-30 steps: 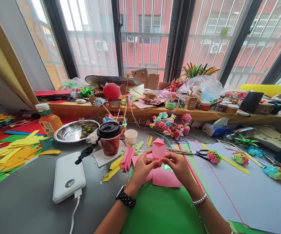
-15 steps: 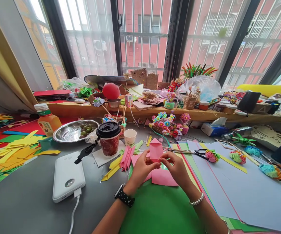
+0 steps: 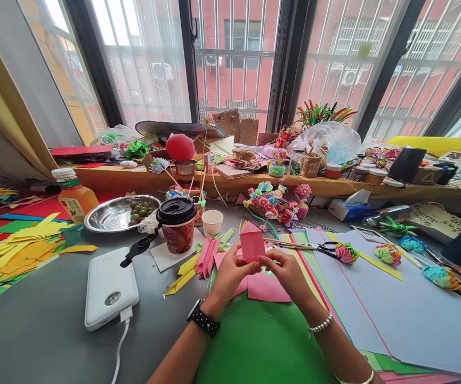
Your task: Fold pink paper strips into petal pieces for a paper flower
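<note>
Between my two hands stands a folded piece of pink paper [image 3: 253, 245], upright, with a pointed top. My left hand [image 3: 232, 271] pinches its lower left edge. At the lower right corner, the thumb and fingers of my right hand [image 3: 285, 272] are closed on the same paper. Below my hands lie pink paper pieces [image 3: 269, 289] on a green sheet [image 3: 250, 341]. Folded pink strips [image 3: 208, 257] and folded yellow strips [image 3: 183, 274] rest on the table left of my left hand.
A white power bank [image 3: 111, 288] with a cable, a lidded red cup [image 3: 177, 229], a paper cup [image 3: 213, 223] and a steel plate [image 3: 106, 214] of green fruit stand left. Scissors [image 3: 326, 248] and paper flowers [image 3: 388, 255] lie right on large paper sheets [image 3: 406, 309].
The folded pink paper has turned slightly and shifted a little left in my hands. Both hands keep their hold. The whole view has moved slightly.
</note>
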A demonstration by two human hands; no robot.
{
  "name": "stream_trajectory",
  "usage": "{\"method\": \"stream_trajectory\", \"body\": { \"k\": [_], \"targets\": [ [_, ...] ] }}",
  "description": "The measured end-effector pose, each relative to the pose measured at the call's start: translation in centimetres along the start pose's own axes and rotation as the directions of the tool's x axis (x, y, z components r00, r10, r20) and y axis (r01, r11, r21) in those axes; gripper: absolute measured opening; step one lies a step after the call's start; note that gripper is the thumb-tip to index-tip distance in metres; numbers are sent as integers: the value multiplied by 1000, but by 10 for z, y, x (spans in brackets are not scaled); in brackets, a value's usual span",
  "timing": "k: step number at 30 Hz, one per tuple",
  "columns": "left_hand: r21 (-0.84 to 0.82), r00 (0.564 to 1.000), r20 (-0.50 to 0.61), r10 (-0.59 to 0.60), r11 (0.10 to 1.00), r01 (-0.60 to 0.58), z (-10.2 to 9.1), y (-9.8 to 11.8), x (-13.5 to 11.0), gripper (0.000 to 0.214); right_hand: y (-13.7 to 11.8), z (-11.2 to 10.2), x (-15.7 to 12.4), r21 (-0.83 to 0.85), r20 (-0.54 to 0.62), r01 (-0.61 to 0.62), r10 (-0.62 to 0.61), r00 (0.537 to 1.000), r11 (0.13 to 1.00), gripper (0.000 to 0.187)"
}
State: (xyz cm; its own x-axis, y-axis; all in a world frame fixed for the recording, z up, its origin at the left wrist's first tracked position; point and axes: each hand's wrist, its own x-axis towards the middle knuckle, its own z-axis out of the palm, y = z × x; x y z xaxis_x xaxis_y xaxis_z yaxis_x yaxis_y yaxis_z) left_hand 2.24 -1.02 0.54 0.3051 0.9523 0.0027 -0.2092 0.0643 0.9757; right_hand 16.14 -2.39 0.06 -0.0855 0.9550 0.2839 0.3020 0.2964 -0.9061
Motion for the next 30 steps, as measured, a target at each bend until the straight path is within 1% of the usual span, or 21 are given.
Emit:
{"method": "stream_trajectory", "body": {
  "k": [4,8,11,14,17,20,22,24,27,30],
  "targets": [
    [-17,1000,8,9,1000,-8,0,-2,0,55,1,2,-1,30,-24,8,-7,1000,1000,26],
    [-26,1000,18,-8,1000,9,2,-2,-1,49,2,4,-1,68,-62,-4,8,998,998,32],
    [-10,1000,8,-11,1000,11,2,-1,-2,49,1,4,0,74,-43,0,4,999,997,33],
    [42,1000,-2,1,999,-1,1,-2,-2,53,0,3,0,28,-23,-12,13,1000,1000,26],
    [130,999,19,48,990,-50,0,-5,-1,56,0,1,0,28,-23,-34,34,999,999,22],
    [265,996,22,91,960,-93,0,-7,0,53,1,1,0,29,-22,-49,50,999,998,21],
    [318,994,25,109,942,-111,0,-8,0,50,3,1,0,35,-36,-68,69,997,997,21],
    [317,992,29,120,940,-123,0,-9,0,48,4,2,1,59,-71,-93,97,993,994,24],
    [265,993,14,121,957,-120,2,-8,1,46,6,2,1,102,-131,-136,149,980,985,30],
    [204,997,13,80,976,-81,1,-5,0,44,7,0,2,151,-123,-192,211,970,970,32]
  ]
}}
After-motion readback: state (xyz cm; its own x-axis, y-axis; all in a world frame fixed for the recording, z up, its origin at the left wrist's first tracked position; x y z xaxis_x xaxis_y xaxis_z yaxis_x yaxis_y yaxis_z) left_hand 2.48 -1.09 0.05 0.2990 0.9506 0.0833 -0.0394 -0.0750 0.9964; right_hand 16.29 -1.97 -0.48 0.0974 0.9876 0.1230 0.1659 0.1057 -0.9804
